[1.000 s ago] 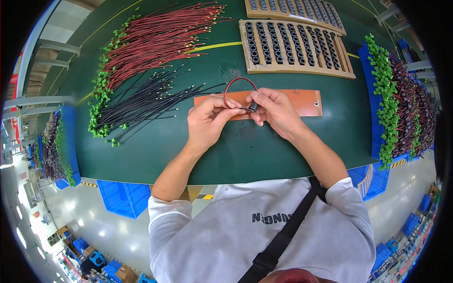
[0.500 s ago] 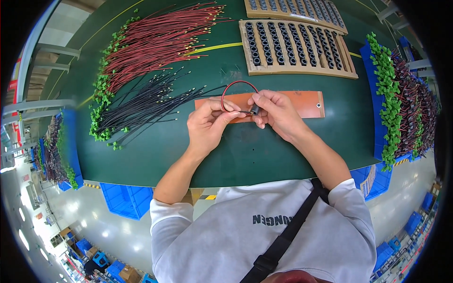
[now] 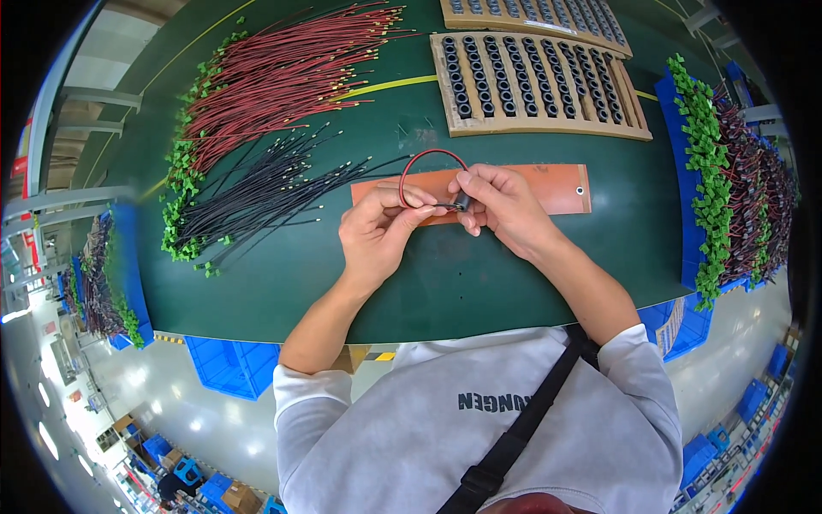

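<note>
Over an orange strip [image 3: 561, 190] on the green table, both hands are raised close together. My right hand [image 3: 511, 211] is closed on a short black cylinder [image 3: 464, 200], gripped between thumb and fingers. My left hand [image 3: 377, 231] pinches a thin black wire [image 3: 446, 206] whose end is at the cylinder's near opening. A red wire [image 3: 433, 152] arches from the left fingers over to the right thumb, beside the cylinder. Whether either wire passes right through the cylinder is hidden by my fingers.
Bundles of red wires [image 3: 282, 90] and black wires [image 3: 257, 193] with green connectors [image 3: 181, 154] lie at left. A cardboard tray [image 3: 548, 130] of black cylinders stands at the back, with another tray [image 3: 514, 17] behind. Blue bins [image 3: 692, 206] of wire assemblies flank the table.
The hands keep nearly the same pose. The black wire and cylinder have shifted only very slightly between my fingers.
</note>
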Demonstrator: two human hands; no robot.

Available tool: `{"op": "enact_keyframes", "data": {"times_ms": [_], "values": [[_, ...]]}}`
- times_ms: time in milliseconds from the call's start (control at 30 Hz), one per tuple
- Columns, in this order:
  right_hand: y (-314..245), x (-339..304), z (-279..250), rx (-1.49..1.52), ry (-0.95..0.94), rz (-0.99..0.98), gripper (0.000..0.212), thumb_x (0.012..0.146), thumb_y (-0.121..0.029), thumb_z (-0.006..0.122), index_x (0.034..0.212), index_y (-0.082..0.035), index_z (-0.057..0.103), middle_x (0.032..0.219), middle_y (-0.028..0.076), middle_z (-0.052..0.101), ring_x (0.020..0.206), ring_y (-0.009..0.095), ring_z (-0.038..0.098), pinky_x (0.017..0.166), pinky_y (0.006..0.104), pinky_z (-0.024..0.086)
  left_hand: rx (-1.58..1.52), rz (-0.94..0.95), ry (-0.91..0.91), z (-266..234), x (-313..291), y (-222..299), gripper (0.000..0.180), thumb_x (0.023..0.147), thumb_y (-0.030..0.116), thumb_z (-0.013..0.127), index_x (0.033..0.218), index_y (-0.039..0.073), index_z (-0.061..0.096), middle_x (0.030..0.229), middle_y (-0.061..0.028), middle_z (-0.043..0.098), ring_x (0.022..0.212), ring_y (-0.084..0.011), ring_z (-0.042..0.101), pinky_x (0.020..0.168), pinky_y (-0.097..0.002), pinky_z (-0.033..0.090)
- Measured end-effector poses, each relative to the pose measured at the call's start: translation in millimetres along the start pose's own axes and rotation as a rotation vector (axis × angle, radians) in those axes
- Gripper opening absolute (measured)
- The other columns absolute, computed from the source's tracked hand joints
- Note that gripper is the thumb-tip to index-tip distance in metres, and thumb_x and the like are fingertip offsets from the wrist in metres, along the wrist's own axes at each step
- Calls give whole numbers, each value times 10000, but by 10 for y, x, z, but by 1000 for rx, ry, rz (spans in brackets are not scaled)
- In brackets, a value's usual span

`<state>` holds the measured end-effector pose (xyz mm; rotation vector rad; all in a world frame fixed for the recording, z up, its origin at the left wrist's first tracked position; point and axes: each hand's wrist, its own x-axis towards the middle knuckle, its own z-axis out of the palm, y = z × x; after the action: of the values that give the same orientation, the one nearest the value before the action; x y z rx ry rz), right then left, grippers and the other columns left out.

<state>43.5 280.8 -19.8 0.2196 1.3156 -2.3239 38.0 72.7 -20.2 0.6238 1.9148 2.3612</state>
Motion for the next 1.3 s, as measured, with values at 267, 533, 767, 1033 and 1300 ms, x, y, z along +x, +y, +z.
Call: {"op": "enact_keyframes", "data": {"times_ms": [267, 533, 767, 1033, 1300], "values": [[0, -2, 1, 4, 16, -8, 288, 1068, -271, 583, 1022, 0, 668, 791, 31, 612, 669, 106, 609, 579, 251, 494, 440, 317, -151, -32, 24, 21, 155, 826, -122, 755, 896, -53, 636, 950, -170, 745, 864, -248, 747, 765, -352, 628], [18, -16, 63, -70, 39, -46, 298, 1063, -295, 594, 1011, -13, 676, 731, 7, 612, 636, 73, 579, 550, 217, 443, 511, 478, -160, -15, 83, 16, 177, 742, -69, 807, 879, -8, 711, 960, -93, 719, 851, -264, 698, 737, -357, 578], [11, -96, 173, 17, 80, -160, 223, 1001, -122, 683, 1172, 18, 649, 862, 43, 657, 695, 94, 598, 604, 242, 481, 505, 350, -121, 23, -10, -105, 184, 761, -22, 824, 922, 17, 745, 1018, -90, 672, 905, -255, 682, 763, -349, 572], [144, -128, 29, -30, 4, -232, 243, 1036, -166, 627, 1162, 32, 689, 997, 77, 715, 784, 121, 628, 710, 246, 525, 525, 365, -82, 22, -2, -88, 163, 782, -24, 816, 931, -12, 752, 1091, -110, 688, 915, -228, 699, 776, -330, 575], [10, -186, 104, -456, 10, -528, 226, 1039, -131, 607, 1156, 26, 719, 1027, 90, 680, 845, 126, 655, 802, 277, 556, -110, -44, 57, 357, 18, 93, 327, 838, -68, 778, 1150, -34, 689, 1174, -124, 690, 1051, -245, 717, 858, -336, 600]]}}
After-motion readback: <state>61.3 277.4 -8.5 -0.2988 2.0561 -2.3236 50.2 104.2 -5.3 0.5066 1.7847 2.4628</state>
